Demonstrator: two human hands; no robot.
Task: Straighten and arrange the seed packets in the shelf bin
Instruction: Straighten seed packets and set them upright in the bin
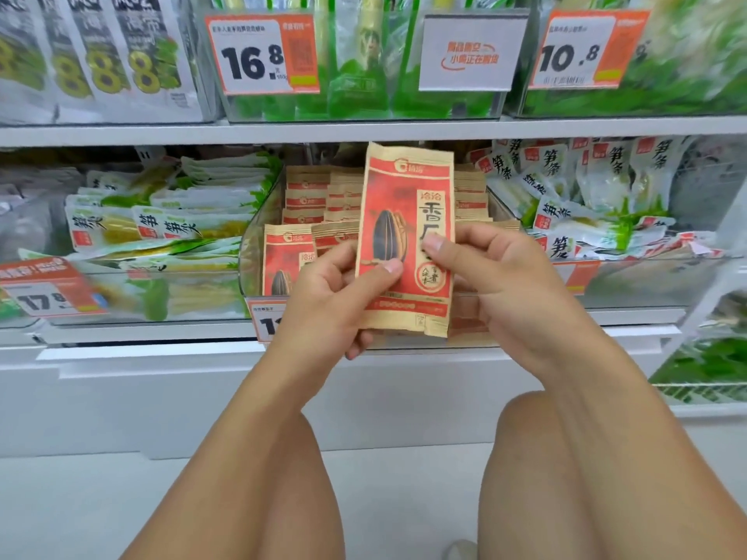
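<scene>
Seed packet (pixel 406 240) upright before shelf bin (pixel 252 252), more packets (pixel 307 196) stacked inside behind it

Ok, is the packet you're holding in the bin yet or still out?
Out. Both the left hand and right hand pinch the seed packet upright in front of the bin.

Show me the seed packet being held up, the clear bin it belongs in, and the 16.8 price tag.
held seed packet (pixel 404 220): head view, on the printed seed.
clear bin (pixel 252 252): head view, left wall.
16.8 price tag (pixel 252 60): head view, on the digits.
</scene>
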